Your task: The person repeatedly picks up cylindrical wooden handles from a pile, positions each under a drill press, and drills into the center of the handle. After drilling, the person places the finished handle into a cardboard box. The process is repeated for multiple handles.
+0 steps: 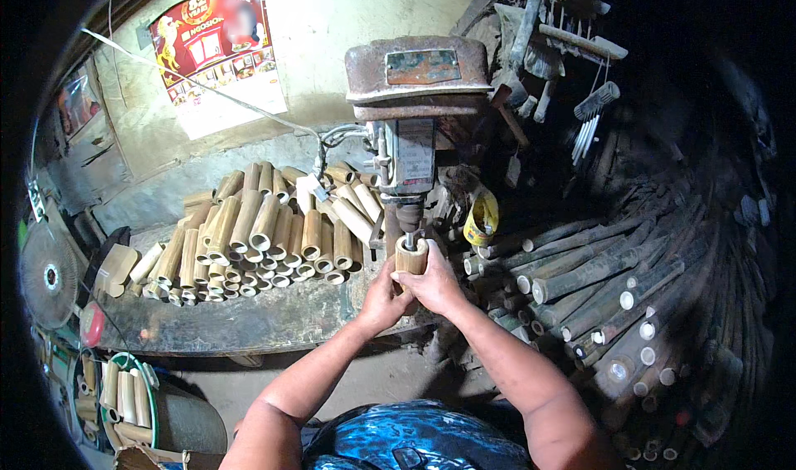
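A short bamboo tube (pixel 410 261) stands nearly upright under the chuck (pixel 409 211) of a rusty drill press (pixel 417 89). The tool in the chuck reaches down to the tube's open top; how far it goes in I cannot make out. My left hand (pixel 385 301) is closed around the tube's lower left side. From the other side my right hand (pixel 438 282) grips it, thumb across its front. Left of the machine, many cut bamboo tubes (pixel 265 225) lie stacked on the workbench (pixel 274 321), open ends toward me.
Long bamboo poles (pixel 593 279) are piled at the right. A yellow container (pixel 481 219) hangs beside the drill press. At the left are a fan (pixel 50 275) and a round bin (pixel 186 416) with bamboo pieces. A cable (pixel 207 84) runs across the wall to the machine.
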Motion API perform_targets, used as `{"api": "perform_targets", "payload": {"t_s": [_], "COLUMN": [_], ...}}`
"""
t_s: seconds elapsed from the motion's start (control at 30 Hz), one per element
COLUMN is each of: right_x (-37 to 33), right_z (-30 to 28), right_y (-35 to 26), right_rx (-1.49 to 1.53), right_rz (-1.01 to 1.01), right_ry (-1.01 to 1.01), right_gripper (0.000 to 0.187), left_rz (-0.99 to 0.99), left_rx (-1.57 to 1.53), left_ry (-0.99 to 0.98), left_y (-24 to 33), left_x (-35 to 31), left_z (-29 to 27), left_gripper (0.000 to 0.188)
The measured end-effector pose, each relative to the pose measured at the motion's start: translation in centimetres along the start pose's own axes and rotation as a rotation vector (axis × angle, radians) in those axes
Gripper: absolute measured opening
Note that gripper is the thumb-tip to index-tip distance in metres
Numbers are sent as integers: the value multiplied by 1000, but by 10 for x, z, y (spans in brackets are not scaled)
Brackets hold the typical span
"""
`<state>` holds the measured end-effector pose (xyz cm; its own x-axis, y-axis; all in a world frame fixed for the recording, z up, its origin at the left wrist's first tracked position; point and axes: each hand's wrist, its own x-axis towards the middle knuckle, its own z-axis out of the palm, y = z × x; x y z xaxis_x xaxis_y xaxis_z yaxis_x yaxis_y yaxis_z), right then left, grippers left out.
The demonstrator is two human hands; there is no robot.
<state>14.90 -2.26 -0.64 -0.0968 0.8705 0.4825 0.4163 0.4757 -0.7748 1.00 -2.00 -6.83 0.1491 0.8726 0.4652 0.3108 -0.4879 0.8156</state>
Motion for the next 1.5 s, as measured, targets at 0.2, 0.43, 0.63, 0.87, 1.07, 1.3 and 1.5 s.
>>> {"api": "perform_targets", "payload": {"t_s": [0.2, 0.43, 0.63, 0.87, 1.07, 1.3, 1.5], "right_x": [12, 23, 30, 23, 4, -9, -1], "right_z": [2, 13, 5, -9, -9, 19, 35], "right_y": [-12, -6, 7, 5, -8, -11, -6], "right_rx": [-5, -92, -122, -88, -83, -207, -183], "right_rz": [-13, 0, -1, 47, -2, 45, 87], "right_ry": [-5, 46, 30, 32, 68, 108, 111], "right_gripper": [57, 55, 55, 55, 58, 66, 71], "left_rz": [66, 22, -11, -62, -46, 53, 28], "left_rx": [59, 41, 22, 28, -33, -106, -112], "left_ry": [90, 112, 127, 59, -25, 32, -18], "left_y": [17, -4, -14, 17, 18, -6, -10], "left_x": [11, 24, 31, 28, 22, 10, 15], "left_z": [-12, -14, 1, 7, 1, -7, -19], "left_gripper": [72, 73, 73, 64, 63, 62, 63]}}
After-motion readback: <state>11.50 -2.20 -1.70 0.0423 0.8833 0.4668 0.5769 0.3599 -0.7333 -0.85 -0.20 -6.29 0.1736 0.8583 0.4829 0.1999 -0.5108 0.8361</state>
